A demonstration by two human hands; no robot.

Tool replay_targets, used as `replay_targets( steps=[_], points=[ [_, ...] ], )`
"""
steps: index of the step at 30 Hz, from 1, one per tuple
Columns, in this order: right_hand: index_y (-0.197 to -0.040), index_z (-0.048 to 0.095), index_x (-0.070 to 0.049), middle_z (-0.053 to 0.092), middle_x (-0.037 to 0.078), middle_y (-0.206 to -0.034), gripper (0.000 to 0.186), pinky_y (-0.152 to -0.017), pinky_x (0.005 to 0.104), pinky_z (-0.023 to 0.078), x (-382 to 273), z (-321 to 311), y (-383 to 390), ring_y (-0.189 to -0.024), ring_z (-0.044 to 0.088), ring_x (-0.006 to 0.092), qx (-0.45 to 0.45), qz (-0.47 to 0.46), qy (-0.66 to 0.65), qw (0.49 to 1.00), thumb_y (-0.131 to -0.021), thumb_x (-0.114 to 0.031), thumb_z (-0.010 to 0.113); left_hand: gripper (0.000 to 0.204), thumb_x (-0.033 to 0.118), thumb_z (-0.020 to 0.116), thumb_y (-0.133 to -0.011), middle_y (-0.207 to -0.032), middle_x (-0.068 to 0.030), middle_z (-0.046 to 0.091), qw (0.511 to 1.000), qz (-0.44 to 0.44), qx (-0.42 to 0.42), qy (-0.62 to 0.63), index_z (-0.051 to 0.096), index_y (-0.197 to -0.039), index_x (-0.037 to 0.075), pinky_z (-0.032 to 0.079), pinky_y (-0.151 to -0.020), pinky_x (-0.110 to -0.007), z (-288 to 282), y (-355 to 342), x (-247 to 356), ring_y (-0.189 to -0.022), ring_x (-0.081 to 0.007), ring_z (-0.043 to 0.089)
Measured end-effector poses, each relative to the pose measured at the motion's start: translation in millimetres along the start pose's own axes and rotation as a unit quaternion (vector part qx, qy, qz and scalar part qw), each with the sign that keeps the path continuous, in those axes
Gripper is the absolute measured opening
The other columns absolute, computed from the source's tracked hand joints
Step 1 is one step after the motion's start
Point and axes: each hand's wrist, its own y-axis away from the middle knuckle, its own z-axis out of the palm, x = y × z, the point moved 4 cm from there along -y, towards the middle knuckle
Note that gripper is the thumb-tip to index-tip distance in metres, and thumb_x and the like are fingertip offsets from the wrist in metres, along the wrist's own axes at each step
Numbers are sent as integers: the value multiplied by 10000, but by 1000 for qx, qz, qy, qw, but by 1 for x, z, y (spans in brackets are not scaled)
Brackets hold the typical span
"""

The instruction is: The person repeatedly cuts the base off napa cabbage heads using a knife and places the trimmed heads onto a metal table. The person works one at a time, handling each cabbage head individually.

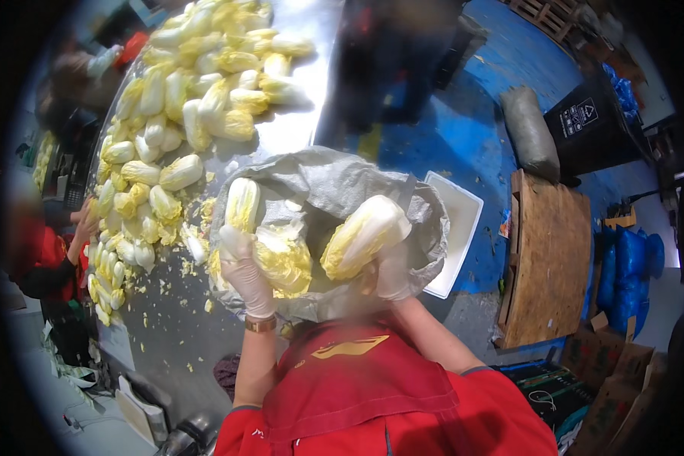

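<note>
A grey woven sack [319, 175] lies open before me, with a long napa cabbage [242, 199] at its left and a leafy yellow one [281, 262] beside it. My gloved left hand [242, 270] is curled at the sack's left side against these cabbages; what exactly its fingers hold is unclear. My gloved right hand [389, 270] grips the white end of another yellow cabbage [357, 235] over the sack's right part; some fingers are hidden behind it.
A steel table [319, 61] carries several cabbages and scraps. A white crate [457, 228] sits right of the sack. On the blue floor stand a wooden pallet [547, 266], a full sack [530, 129] and a black bin [589, 129]. A co-worker's hand [87, 216] is at the table's left.
</note>
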Motion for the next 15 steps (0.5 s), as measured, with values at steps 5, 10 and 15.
replay_targets(
  steps=[5,10,15],
  points=[
    [-1144,637,-25,598,5,-751,294,-408,209,380,-17,17,3,-487,475,47,44,-63,166,983,-898,-183,607,797,535,653,-866,-1299,-169,454,915,169,-180,-318,401,-1397,-4,407,-1015,-388,37,12,-29,-1176,-260,491],
    [-1273,578,-68,668,245,-977,434,-804,412,528,-19,35,7,-899,671,393,31,-147,391,908,-854,-177,603,723,498,659,-871,-1249,-159,492,950,107,-221,-195,450,-1351,0,409,-994,-394,79,47,18,-1134,-263,505],
    [-1207,625,-90,661,247,-875,390,-749,423,532,-33,53,9,-831,668,386,-16,-145,467,872,-841,-220,591,549,393,644,-912,-1133,-88,597,973,-90,-207,40,507,-1282,11,485,-827,-306,46,38,-12,-963,-166,585]
  ],
)
